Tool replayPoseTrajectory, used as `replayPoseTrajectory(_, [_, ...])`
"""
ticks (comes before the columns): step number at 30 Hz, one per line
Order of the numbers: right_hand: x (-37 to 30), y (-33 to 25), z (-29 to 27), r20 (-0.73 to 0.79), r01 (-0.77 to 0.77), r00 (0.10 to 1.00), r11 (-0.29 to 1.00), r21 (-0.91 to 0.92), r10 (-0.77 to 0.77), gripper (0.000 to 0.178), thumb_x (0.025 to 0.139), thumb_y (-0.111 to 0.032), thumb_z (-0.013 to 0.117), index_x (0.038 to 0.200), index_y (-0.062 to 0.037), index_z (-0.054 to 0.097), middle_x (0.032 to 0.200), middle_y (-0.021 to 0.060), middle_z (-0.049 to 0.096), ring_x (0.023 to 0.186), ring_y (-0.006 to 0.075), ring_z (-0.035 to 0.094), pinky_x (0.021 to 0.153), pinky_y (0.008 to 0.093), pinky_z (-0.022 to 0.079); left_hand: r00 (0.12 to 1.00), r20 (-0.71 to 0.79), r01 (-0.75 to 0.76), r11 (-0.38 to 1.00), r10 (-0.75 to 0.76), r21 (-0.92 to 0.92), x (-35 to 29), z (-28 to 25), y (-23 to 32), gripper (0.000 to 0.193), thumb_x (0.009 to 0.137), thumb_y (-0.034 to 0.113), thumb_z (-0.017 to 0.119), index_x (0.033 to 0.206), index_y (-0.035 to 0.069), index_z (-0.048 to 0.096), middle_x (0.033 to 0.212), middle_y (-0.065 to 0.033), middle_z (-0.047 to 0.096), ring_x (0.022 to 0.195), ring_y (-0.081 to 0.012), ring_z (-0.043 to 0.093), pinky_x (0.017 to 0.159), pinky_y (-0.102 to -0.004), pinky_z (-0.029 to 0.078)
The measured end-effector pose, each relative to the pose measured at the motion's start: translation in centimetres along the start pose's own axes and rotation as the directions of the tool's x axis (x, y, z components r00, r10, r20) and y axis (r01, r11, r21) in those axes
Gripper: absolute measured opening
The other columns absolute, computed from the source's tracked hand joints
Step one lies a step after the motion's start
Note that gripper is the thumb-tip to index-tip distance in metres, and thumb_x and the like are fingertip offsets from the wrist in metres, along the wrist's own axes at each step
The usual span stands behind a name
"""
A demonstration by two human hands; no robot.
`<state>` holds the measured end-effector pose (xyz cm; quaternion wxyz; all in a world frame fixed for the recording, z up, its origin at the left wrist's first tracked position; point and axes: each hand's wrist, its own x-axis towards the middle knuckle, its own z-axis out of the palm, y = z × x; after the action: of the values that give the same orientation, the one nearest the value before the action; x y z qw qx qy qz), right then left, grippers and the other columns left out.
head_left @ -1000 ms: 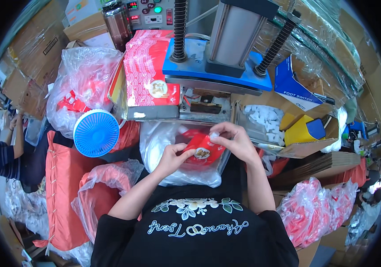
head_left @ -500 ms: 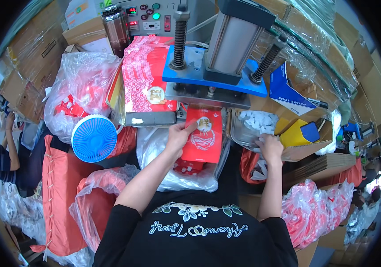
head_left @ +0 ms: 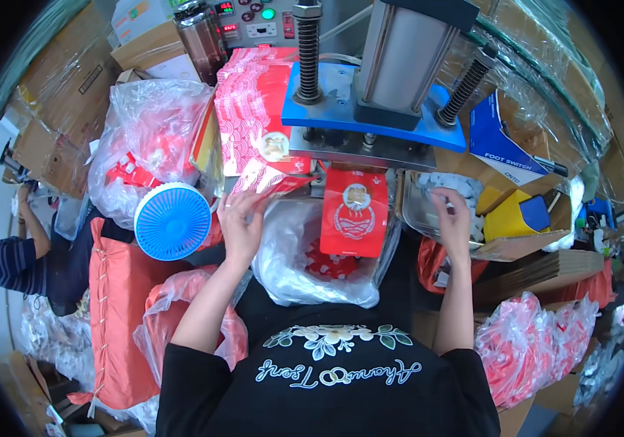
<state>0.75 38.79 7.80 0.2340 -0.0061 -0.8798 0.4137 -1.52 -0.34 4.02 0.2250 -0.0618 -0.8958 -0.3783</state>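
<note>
A red printed packet [head_left: 354, 237] with a gold emblem lies at the press [head_left: 359, 149], its far end beneath the metal plate. My left hand [head_left: 241, 227] is left of it, closed on the near edge of another red packet [head_left: 262, 177] with a pale wave pattern, which bends up in front of the packet stack [head_left: 250, 109]. Over a clear tray [head_left: 415, 218] of white pieces [head_left: 457, 186], my right hand [head_left: 454, 222] has its fingers curled together. What they hold, if anything, is too small to make out.
A plastic-lined bin [head_left: 283, 273] with red scraps stands below the press. Left are a blue fan [head_left: 173, 222] and a bag of red pieces [head_left: 148, 131]. Right is a cardboard box holding a yellow-and-blue foot switch [head_left: 512, 218]. Another person [head_left: 17, 255] sits far left.
My left hand has let go of the red packet at the press and moved left to the stack, where a packet now bends up. My right hand has risen slightly over the tray.
</note>
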Motion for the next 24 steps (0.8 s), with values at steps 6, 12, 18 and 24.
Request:
replayPoseTrajectory(6, [-0.6, -7.9, 2.1, 0.273, 0.256, 0.929, 0.967, 0.011, -0.249, 0.016, 0.079, -0.014, 0.076, 0.092, -0.0043, 0.072, 0.089, 0.0077, 0.067, 0.082, 0.0206, 0.060, 0.074, 0.0318, 0.047, 0.945, 0.321, 0.200, 0.878, -0.056, -0.435, -2.8, 1.8, 5.2, 0.011, 0.082, 0.005, 0.074, 0.092, -0.001, 0.072, 0.084, -0.0077, 0.068, 0.076, -0.0127, 0.062, 0.069, -0.0274, 0.047])
replayPoseTrajectory(12, [-1.5, -8.9, 3.9, 0.543, 0.065, 0.818, 0.969, 0.237, -0.188, 0.021, 0.078, -0.017, 0.078, 0.094, -0.0035, 0.072, 0.088, 0.0099, 0.070, 0.074, 0.0234, 0.063, 0.072, 0.0333, 0.049, 0.867, 0.494, 0.270, 0.778, 0.060, -0.567, -5.8, 4.5, 5.4, 0.012, 0.085, 0.006, 0.070, 0.093, -0.002, 0.071, 0.081, -0.0093, 0.067, 0.072, -0.0152, 0.063, 0.066, -0.0279, 0.048])
replayPoseTrajectory(18, [-0.6, -7.6, 3.0, 0.401, 0.170, 0.897, 0.983, 0.075, -0.185, 0.023, 0.078, -0.022, 0.077, 0.094, -0.0060, 0.072, 0.088, 0.0120, 0.069, 0.076, 0.0262, 0.066, 0.069, 0.0345, 0.050, 0.823, 0.567, 0.340, 0.801, 0.000, -0.493, -4.4, 6.1, 5.0, 0.015, 0.087, 0.010, 0.070, 0.096, -0.002, 0.072, 0.086, -0.0062, 0.066, 0.076, -0.0102, 0.061, 0.070, -0.0236, 0.047])
replayPoseTrajectory(24, [-0.6, -7.5, 2.0, 0.563, 0.060, 0.818, 0.990, 0.124, -0.120, 0.024, 0.080, -0.020, 0.076, 0.098, -0.0045, 0.072, 0.086, 0.0112, 0.072, 0.079, 0.0193, 0.067, 0.069, 0.0327, 0.050, 0.853, 0.508, 0.230, 0.788, 0.118, -0.571, -4.6, 7.3, 5.0, 0.017, 0.088, 0.012, 0.070, 0.096, -0.003, 0.072, 0.091, -0.0072, 0.068, 0.075, -0.0099, 0.061, 0.065, -0.0240, 0.048])
